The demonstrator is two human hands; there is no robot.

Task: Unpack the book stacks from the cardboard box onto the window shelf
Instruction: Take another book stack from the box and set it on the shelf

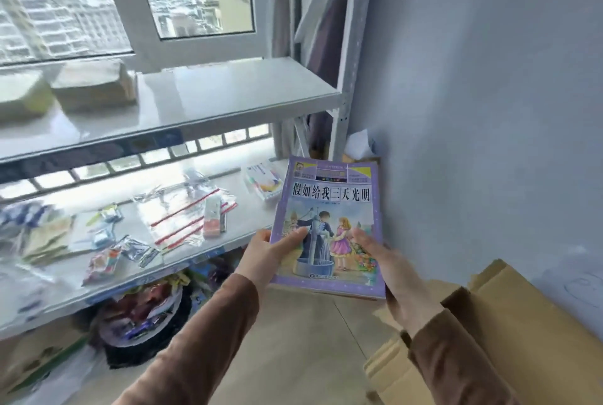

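Both hands hold a stack of books (329,205) with a purple illustrated cover on top. My left hand (269,252) grips the stack's lower left edge, thumb lying on the cover. My right hand (383,261) grips the lower right edge. The stack hovers in front of the shelf unit, to the right of its lower board. The cardboard box (522,323) lies at the lower right, with its flaps spread out; its inside is hidden. The white window shelf (228,91) runs under the window, with two stacks of books (94,84) lying on its left part.
The lower shelf board (137,235) carries plastic bags, small packets and a boxed item. Under it sit a round container of bright items (143,316) and another carton. A blue-grey wall stands to the right. Metal shelf uprights (342,101) rise at the corner.
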